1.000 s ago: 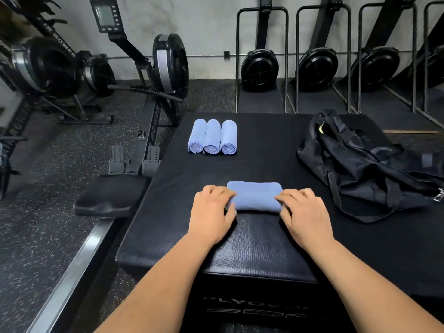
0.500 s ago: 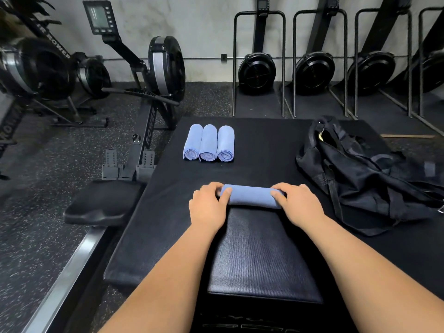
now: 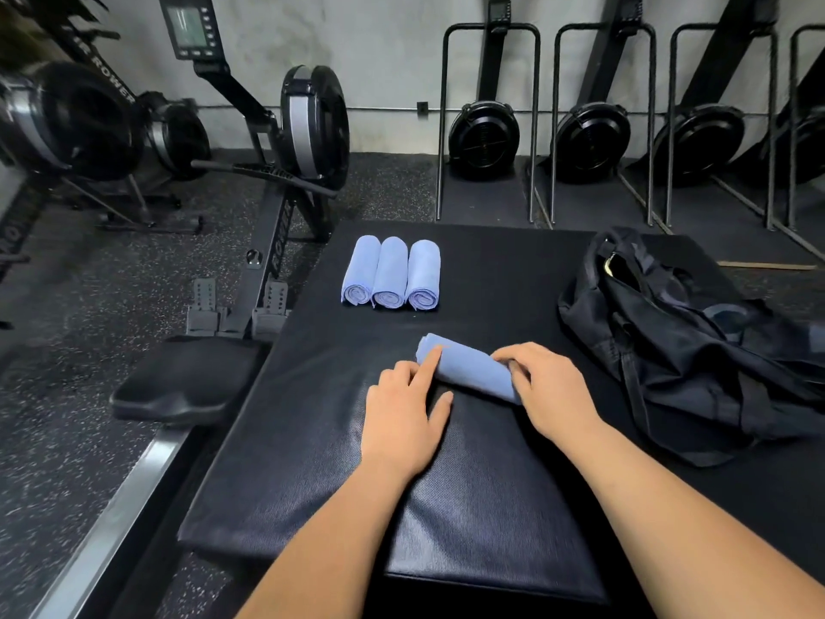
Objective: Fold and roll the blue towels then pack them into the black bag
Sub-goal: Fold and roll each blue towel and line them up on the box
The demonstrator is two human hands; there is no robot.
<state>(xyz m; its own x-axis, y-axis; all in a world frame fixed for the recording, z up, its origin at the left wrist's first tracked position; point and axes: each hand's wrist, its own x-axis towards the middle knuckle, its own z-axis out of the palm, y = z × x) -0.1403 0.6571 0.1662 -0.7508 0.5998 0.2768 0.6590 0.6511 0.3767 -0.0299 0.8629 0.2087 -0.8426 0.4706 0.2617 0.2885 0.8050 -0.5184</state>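
A rolled blue towel point(image 3: 468, 372) lies slanted on the black padded box point(image 3: 446, 507) in front of me. My right hand point(image 3: 551, 393) grips its right end with curled fingers. My left hand point(image 3: 404, 413) lies flat on the box, its index finger touching the roll's left end. Three rolled blue towels point(image 3: 392, 272) sit side by side further back on the box. The black bag point(image 3: 683, 341) lies crumpled at the right, its opening toward the back.
A rowing machine point(image 3: 285, 140) with its seat point(image 3: 187, 379) and rail stands left of the box. More rowers stand upright along the back wall point(image 3: 593, 136). The floor is dark speckled rubber.
The towel went from a folded pad to a tight roll, rolled away from me. Its right end has now swung toward me, and my left hand has flattened beside it.
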